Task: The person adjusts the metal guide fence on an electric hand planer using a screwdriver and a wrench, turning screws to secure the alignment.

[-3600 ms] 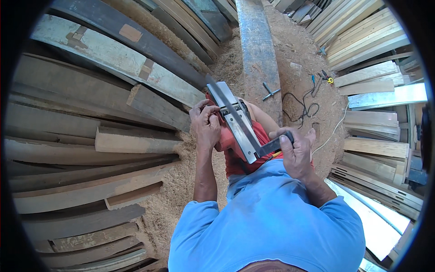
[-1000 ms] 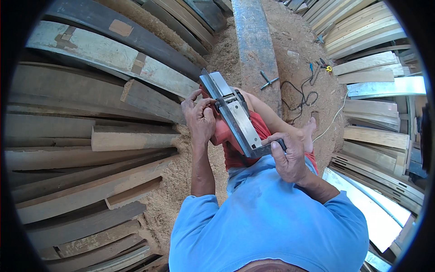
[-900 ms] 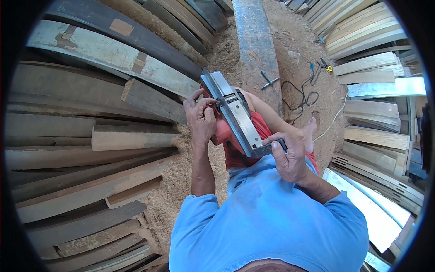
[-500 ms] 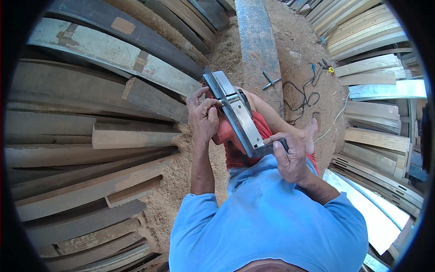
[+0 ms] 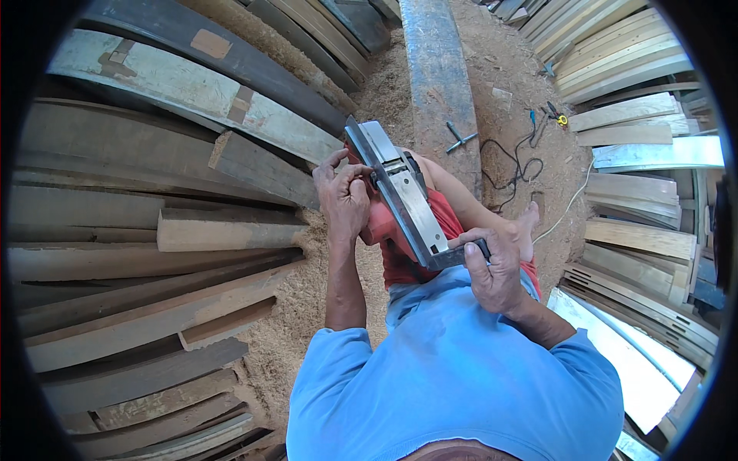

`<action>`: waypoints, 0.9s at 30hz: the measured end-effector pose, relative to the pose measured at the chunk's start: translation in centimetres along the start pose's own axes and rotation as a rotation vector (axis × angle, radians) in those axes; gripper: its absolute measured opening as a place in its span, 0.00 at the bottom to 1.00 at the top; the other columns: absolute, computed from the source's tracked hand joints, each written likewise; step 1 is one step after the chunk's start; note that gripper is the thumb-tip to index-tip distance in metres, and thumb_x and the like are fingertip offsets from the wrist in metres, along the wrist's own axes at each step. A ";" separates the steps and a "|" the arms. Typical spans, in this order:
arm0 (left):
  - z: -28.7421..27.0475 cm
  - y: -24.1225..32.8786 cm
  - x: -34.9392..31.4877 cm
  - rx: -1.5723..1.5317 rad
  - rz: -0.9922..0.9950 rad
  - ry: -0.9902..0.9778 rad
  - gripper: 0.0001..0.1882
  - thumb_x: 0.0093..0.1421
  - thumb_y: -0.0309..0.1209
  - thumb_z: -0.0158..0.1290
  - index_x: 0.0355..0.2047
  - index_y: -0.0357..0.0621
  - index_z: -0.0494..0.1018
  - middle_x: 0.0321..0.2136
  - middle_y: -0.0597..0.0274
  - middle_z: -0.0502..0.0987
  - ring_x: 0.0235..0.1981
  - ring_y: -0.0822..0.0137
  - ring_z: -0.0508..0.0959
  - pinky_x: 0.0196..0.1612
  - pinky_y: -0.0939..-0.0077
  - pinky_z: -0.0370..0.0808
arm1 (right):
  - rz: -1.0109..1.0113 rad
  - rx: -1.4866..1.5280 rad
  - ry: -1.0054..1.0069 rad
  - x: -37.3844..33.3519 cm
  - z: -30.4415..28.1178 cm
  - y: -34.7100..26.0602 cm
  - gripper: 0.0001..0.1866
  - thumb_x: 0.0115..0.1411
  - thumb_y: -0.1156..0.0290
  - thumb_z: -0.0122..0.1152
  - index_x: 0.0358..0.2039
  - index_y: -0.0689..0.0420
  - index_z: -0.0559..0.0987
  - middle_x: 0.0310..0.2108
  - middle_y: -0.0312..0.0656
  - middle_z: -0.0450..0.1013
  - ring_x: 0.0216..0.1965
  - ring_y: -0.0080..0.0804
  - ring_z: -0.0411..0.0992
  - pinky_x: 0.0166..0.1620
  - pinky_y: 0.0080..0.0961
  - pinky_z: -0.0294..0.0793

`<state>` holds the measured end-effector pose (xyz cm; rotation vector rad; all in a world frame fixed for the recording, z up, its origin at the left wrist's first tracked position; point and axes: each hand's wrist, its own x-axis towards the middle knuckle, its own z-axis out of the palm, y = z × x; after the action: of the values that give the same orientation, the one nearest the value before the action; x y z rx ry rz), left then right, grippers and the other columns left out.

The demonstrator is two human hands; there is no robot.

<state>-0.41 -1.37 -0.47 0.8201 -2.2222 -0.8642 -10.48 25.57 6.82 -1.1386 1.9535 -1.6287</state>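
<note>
Red power planer (image 5: 377,227): sole up over the person's red shorts (image 5: 444,215), between the hands; bare metal sole plate (image 5: 417,206) showing.
Steel square (image 5: 397,213): blade lies lengthwise along the sole's left edge; dark handle runs from the near end across to the right hand.
Left hand (image 5: 343,198): at planer's left side, fingers bent in beside the cutter slot (image 5: 396,167); can't tell if clamped on anything.
Right hand (image 5: 496,269): clamped on the square's handle.
Both hands: apart, planer and square between them.
Done on planer: upside down, square set along the sole, both hands in position.
Left on planer: looks partway; square not yet off the sole, planer not yet upright. Cutter state too small to read.
T-shaped tool (image 5: 461,140): on the long plank (image 5: 440,69) ahead of the hands, touched by neither.
Dark cable (image 5: 513,178): on the floor (image 5: 307,323), ahead and right of the right hand.
Timber stacks (image 5: 223,230): left of the left hand, more beyond the right.
</note>
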 end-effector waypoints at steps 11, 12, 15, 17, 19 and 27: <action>0.0 -0.4 0.3 -0.169 0.046 -0.076 0.16 0.49 0.16 0.49 0.31 0.43 0.85 0.55 0.49 0.77 0.61 0.51 0.70 0.65 0.56 0.67 | 0.007 0.008 0.012 0.1 0.2 0.3 0.07 0.72 0.75 0.51 0.43 0.62 0.78 0.17 0.37 0.69 0.17 0.24 0.67 0.23 0.28 0.64; 0.0 -0.3 0.2 -0.172 0.044 -0.071 0.16 0.49 0.16 0.49 0.31 0.44 0.85 0.55 0.49 0.77 0.60 0.51 0.70 0.65 0.56 0.67 | 0.021 0.013 0.006 0.1 0.2 0.2 0.07 0.72 0.75 0.51 0.43 0.62 0.78 0.17 0.37 0.69 0.17 0.23 0.67 0.23 0.28 0.64; -0.1 -0.3 -0.1 -0.013 0.079 0.001 0.18 0.50 0.18 0.47 0.32 0.43 0.86 0.55 0.50 0.77 0.56 0.55 0.70 0.62 0.60 0.68 | 0.010 0.002 -0.001 0.3 0.1 0.0 0.07 0.72 0.75 0.52 0.43 0.62 0.78 0.17 0.36 0.68 0.17 0.23 0.66 0.23 0.27 0.64; -0.2 0.3 0.0 0.058 0.056 0.003 0.18 0.50 0.20 0.47 0.33 0.44 0.87 0.55 0.50 0.77 0.55 0.55 0.70 0.63 0.59 0.67 | -0.004 -0.015 0.001 0.4 0.0 0.0 0.07 0.72 0.75 0.52 0.43 0.62 0.78 0.17 0.36 0.68 0.16 0.23 0.66 0.23 0.27 0.63; -0.3 0.4 0.0 0.091 0.036 0.010 0.19 0.51 0.21 0.47 0.34 0.44 0.87 0.55 0.49 0.76 0.55 0.54 0.70 0.64 0.58 0.66 | -0.010 -0.027 0.000 0.4 0.0 -0.1 0.08 0.72 0.75 0.52 0.43 0.62 0.78 0.17 0.35 0.68 0.16 0.22 0.65 0.23 0.27 0.63; -0.1 0.2 0.0 -0.029 -0.003 0.001 0.20 0.51 0.22 0.44 0.35 0.40 0.86 0.55 0.46 0.75 0.59 0.52 0.70 0.66 0.57 0.67 | 0.019 0.008 -0.001 0.1 0.1 0.2 0.08 0.72 0.74 0.52 0.43 0.62 0.78 0.17 0.35 0.68 0.17 0.21 0.65 0.23 0.26 0.63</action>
<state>-0.36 -1.29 -0.25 0.8107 -2.2026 -0.8951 -10.57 25.46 6.60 -1.1146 1.9490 -1.6248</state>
